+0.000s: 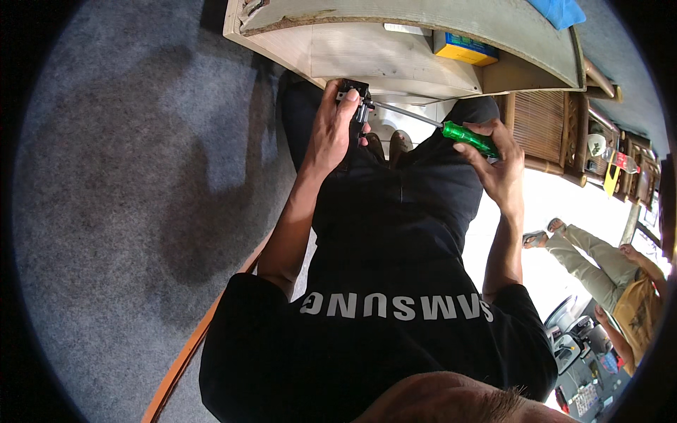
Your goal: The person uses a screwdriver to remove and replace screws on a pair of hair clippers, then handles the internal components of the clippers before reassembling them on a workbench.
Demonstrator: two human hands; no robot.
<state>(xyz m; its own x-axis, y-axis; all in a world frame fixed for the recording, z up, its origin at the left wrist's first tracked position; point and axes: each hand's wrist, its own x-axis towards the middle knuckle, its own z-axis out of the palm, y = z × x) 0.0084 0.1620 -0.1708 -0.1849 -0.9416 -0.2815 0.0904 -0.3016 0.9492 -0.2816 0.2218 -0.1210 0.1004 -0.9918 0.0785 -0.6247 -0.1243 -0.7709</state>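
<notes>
My left hand (333,132) grips a small black device (355,90) with metal-looking parts, held above my lap near the wooden shelf. Its exact kind I cannot make out. In my right hand (502,158) is a screwdriver (465,135) with a clear green handle, my fingers closed around the grip. The long metal shaft runs leftward, and its tip meets the right side of the black device. Whether the tip sits in a screw is too small to see.
Ahead stands a wooden shelf unit (381,53) holding a yellow and blue box (465,49). A blue cloth or bag (560,10) lies on its top. Bamboo furniture (539,127) is at the right. Another person (599,268) sits further right, near cluttered items. A grey wall (127,176) fills the left.
</notes>
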